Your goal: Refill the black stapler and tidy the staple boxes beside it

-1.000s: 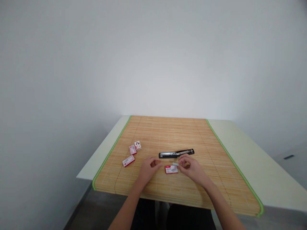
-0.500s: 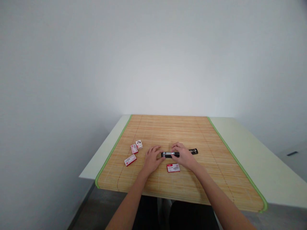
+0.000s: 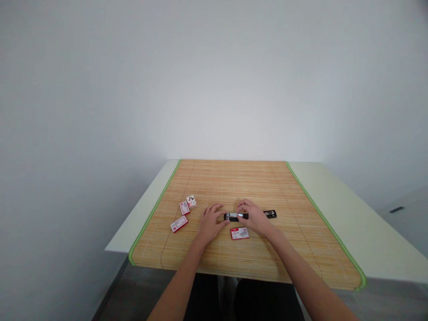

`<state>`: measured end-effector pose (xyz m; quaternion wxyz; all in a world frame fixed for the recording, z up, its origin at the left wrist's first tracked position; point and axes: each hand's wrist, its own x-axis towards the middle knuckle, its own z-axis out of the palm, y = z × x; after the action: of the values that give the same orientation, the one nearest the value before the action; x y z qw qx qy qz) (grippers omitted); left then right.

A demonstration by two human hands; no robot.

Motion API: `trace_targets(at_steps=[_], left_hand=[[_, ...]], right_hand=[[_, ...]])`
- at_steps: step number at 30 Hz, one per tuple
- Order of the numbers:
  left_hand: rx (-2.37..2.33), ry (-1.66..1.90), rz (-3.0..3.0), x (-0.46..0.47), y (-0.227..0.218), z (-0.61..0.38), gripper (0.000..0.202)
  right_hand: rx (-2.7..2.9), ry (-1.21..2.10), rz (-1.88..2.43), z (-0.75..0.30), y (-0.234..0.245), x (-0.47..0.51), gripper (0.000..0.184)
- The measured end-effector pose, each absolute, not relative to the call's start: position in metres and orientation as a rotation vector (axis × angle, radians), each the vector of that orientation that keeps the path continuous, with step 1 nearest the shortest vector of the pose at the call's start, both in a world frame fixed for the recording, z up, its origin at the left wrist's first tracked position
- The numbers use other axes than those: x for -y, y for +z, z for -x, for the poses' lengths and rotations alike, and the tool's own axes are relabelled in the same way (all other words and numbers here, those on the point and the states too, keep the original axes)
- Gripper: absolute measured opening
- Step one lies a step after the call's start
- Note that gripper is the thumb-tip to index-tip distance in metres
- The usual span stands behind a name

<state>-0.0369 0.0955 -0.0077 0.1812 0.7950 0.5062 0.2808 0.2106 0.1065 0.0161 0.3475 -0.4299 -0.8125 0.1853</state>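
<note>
Just nearer than the hands lies a red-and-white box [image 3: 239,233]. The left hand [image 3: 210,221], thumb and forefinger slightly parted, holds the opened stapler's [image 3: 232,219] left end; the right hand [image 3: 253,218] curls over its middle, pinching what I cannot tell. Farther, leftward, sits a white carton [image 3: 191,201].

The location was a plain indoor room; home or office could not be determined. A white table [image 3: 334,200] stood at a white wall [image 3: 214,89]. A green-edged slatted mat [image 3: 234,178] covered its middle and carried a black stapler [image 3: 270,214] and small red-and-white boxes [image 3: 239,233], desk-style.
</note>
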Motion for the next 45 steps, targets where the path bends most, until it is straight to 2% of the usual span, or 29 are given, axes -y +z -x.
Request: trace_targets(at_steps=[17, 25, 29, 32, 34, 38, 45], left_hand=[[-1.436, 0.818, -2.204, -0.093, -0.003, 0.034, 0.032], [-1.439, 0.800, -2.189, -0.093, -0.004, 0.035, 0.033], [-1.432, 0.805, -2.200, -0.094, -0.007, 0.036, 0.033], [-1.424, 0.815, -2.204, -0.095, -0.009, 0.036, 0.033], [-1.436, 0.820, -2.201, -0.096, -0.010, 0.035, 0.033], [-1.452, 0.819, -2.196, -0.095, -0.009, 0.035, 0.032], [-1.451, 0.808, -2.197, -0.094, -0.006, 0.035, 0.032]], right_hand=[[2.252, 0.369, 1.147, -0.223, 0.025, -0.101, 0.010], [2.260, 0.347, 1.144, -0.211, 0.029, -0.093, 0.023], [2.153, 0.345, 1.246, -0.257, 0.045, -0.092, 0.043], [1.979, 0.471, 1.407, -0.311, 0.049, -0.089, 0.063], [1.866, 0.717, 1.450, -0.339, 0.044, -0.085, 0.071], [1.694, 1.188, 1.333, -0.352, 0.027, -0.078, 0.058], [1.540, 1.169, 1.220, -0.309, 0.034, -0.085, 0.055]])
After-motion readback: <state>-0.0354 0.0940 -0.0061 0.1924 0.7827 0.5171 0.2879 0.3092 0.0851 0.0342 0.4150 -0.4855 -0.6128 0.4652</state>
